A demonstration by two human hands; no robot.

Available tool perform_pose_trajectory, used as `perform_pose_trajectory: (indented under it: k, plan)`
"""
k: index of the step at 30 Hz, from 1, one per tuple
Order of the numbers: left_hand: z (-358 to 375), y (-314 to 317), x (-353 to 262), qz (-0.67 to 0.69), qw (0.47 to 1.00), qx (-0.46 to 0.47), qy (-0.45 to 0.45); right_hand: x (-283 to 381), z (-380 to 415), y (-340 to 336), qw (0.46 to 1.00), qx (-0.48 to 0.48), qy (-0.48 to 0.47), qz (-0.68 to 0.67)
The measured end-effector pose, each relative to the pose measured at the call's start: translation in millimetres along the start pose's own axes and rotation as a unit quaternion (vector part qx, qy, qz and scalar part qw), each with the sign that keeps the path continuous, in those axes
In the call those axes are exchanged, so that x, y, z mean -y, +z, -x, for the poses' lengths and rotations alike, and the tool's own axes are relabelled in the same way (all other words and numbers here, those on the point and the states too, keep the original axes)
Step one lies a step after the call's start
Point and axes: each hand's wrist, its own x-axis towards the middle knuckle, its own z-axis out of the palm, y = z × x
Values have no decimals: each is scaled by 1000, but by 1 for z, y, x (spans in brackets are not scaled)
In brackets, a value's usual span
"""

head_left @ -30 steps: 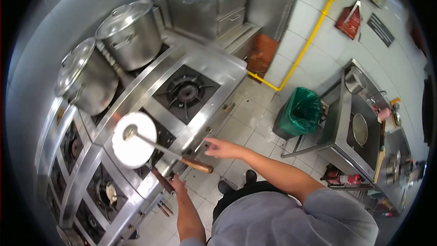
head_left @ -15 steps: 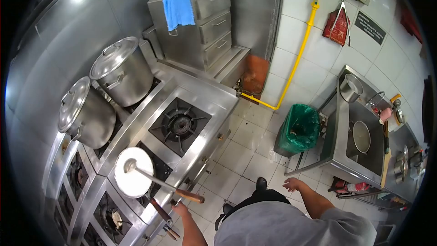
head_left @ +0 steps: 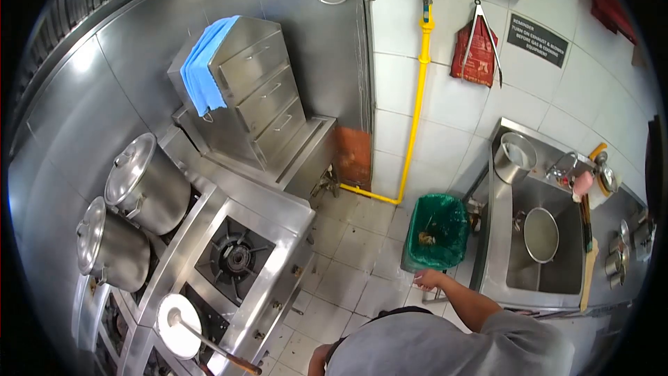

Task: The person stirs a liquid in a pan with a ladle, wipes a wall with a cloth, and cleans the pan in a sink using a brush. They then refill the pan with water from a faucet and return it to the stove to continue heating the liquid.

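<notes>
My right hand hangs over the floor just below the green-lined bin, close to its front rim. Its fingers look loosely apart, and nothing shows in them. A brownish scrap lies inside the bin. Only a bit of my left hand or wrist shows at the bottom edge beside my body; its fingers are hidden. To its left, a wok-like pan with a white inside sits on the stove. A ladle with a wooden handle rests in this pan, clear of my hands.
Two lidded stock pots stand at the stove's back, beyond a bare burner. A steel drawer cabinet bears a blue cloth. At right, a sink holds a round pan. A yellow pipe runs down the wall.
My view has turned and moved rightward, away from the stove. My left hand has left the area by the pan and ladle handles. My right hand is now closer to the bin.
</notes>
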Motion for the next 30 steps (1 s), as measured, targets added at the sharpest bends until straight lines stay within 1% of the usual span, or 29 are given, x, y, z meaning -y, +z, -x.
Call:
perform_pose_trajectory:
  k: [1, 2, 3, 4, 5, 6, 8, 9, 10, 11, 12, 13, 14, 15, 16, 17, 18, 19, 20, 21, 22, 23, 24, 25, 26, 28, 29, 30]
  plan:
    - [-13, 1, -13, -118, 974, -25, 191, 3, -4, -7, 1000, -11, -5, 5]
    - [-22, -3, -24, -63, 992, -26, 104, 6, -8, -13, 1000, -11, -12, 8]
    - [-27, -12, -50, 0, 999, -37, 15, 11, -11, -16, 1000, -7, -9, -13]
    - [-25, -27, -94, 61, 994, -58, -70, 13, -17, -18, 999, -2, -6, -35]
    - [-46, -40, -97, 175, 967, 0, -187, 12, -27, -20, 999, 14, -22, -34]
    - [-53, -52, -108, 174, 967, -6, -184, 19, -28, -19, 999, 15, -28, -33]
    - [-72, -81, -153, 288, 943, -31, -166, 34, -26, -15, 996, 18, -35, -76]
    - [-85, -92, -174, 270, 952, -40, -141, 40, -35, -15, 990, 11, -67, -121]
    - [-95, -102, -197, 270, 952, -38, -139, 51, -50, -25, 989, -40, -113, -91]
    - [-102, -110, -222, 297, 949, -19, -108, 66, -64, -39, 982, -91, -157, -59]
    - [-109, -118, -245, 322, 943, 1, -78, 96, -75, -63, 973, -157, -166, -36]
    - [-119, -125, -267, 322, 944, 6, -75, 141, -82, -96, 959, -222, -175, -14]
    - [-129, -131, -287, 329, 943, 31, -40, 181, -101, -130, 883, -351, -311, 12]
    - [-139, -137, -306, 336, 940, 57, -5, 290, 11, -156, 912, -301, -272, -64]
    - [-150, -145, -325, 335, 940, 65, 0, 328, -20, -201, 842, -357, -402, -38]
    - [-161, -154, -343, 344, 936, 71, 29, 391, -3, -240, 821, -393, -413, -23]
    - [-171, -164, -357, 353, 931, 75, 59, 453, 21, -271, 783, -400, -474, -50]
    - [-182, -174, -369, 353, 930, 79, 67, 516, 58, -294, 755, -420, -501, -37]
    - [-191, -187, -381, 354, 927, 84, 88, 573, 79, -320, 705, -452, -547, -7]
    - [-199, -199, -392, 355, 924, 89, 107, 624, 105, -335, 643, -497, -583, 24]
    - [-205, -211, -400, 357, 923, 93, 112, 676, 111, -364, 588, -530, -609, 47]
    - [-210, -222, -406, 360, 921, 88, 116, 721, 123, -381, 560, -540, -628, 42]
    - [-214, -235, -410, 362, 921, 82, 119, 763, 134, -401, 539, -573, -615, 64]
    - [-218, -249, -413, 369, 916, 96, 122, 800, 146, -411, 515, -592, -616, 63]
    - [-221, -262, -415, 368, 916, 97, 127, 833, 154, -420, 517, -595, -614, 47]
    - [-225, -284, -414, 390, 909, 97, 109, 887, 161, -432, 515, -598, -613, 32]
    - [-227, -292, -413, 391, 908, 80, 128, 908, 161, -434, 509, -626, -589, 31]
    - [-225, -301, -415, 391, 907, 82, 130, 925, 159, -439, 504, -653, -564, 30]
